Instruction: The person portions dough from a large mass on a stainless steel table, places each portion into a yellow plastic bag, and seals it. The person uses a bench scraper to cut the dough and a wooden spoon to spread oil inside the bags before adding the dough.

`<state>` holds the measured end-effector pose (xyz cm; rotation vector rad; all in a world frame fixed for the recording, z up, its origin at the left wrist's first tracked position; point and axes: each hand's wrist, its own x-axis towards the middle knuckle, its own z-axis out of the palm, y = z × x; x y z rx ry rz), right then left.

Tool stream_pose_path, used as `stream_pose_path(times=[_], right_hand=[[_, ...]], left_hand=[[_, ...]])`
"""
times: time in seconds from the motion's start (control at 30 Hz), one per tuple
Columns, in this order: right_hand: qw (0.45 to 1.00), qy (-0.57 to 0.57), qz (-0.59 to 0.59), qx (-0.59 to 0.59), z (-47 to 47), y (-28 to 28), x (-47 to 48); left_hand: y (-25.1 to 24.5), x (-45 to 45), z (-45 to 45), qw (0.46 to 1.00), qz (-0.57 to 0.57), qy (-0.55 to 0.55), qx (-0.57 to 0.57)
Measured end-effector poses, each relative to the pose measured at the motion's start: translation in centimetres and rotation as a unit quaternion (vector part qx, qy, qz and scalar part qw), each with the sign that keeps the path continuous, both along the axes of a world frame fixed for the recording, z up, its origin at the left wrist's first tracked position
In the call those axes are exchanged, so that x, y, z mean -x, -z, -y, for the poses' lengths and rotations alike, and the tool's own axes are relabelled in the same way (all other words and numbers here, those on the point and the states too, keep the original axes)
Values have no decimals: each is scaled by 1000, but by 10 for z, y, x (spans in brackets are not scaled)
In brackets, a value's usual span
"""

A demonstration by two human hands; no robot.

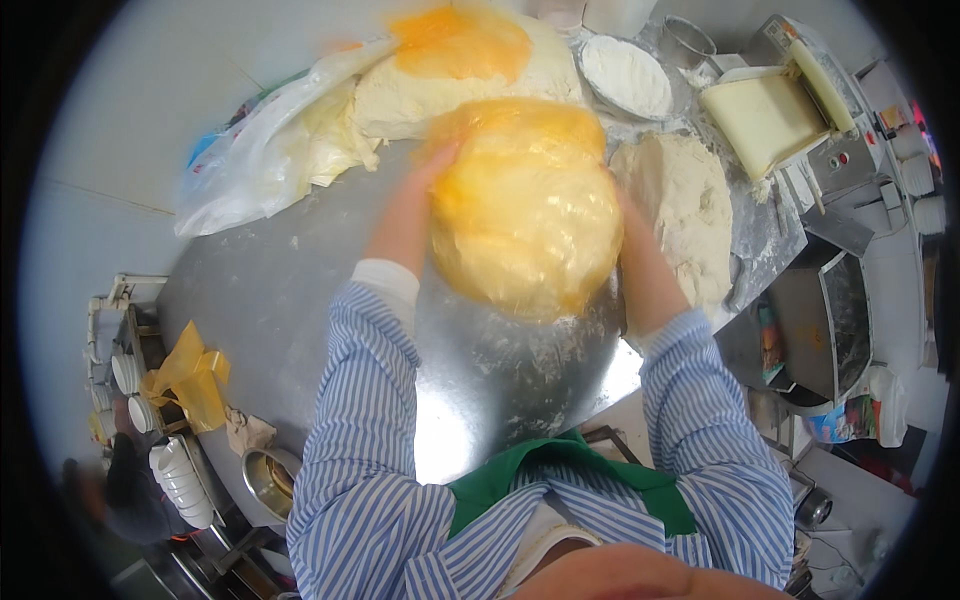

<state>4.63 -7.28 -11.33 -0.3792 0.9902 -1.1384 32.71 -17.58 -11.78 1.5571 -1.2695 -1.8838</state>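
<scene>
A large rounded mass of dough in a translucent yellow plastic bag (525, 217) fills the middle of the view, blurred at its far side. My left hand (444, 161) grips its left side, with the fingers mostly hidden by the plastic. On the opposite side my right hand (616, 191) holds it, its fingers also out of sight. Whether the bag rests on the metal worktop (322, 285) or is lifted cannot be told. Behind it lies a bigger slab of pale dough (405, 105), partly covered by an orange plastic sheet (465, 41). Rough dough (694, 217) lies beside my right forearm.
Clear plastic sheeting (255, 172) lies at the back left. A bowl of flour (626, 75) and a dough-rolling machine (772, 112) stand back right. Near left are a yellow bag (191, 375), a metal bowl (270, 480) and stacked white bowls (184, 484). Part of another person (135, 487) appears lower left.
</scene>
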Motion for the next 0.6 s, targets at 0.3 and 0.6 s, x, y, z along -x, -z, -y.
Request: stream_pose_path(times=[0.3, 0.6], right_hand=[[896, -184, -294, 279, -169, -67, -125], [927, -149, -295, 177, -228, -114, -134]], left_hand=[[-39, -136, -116, 957, -290, -11, 20], [-87, -210, -233, 968, -108, -19, 227]])
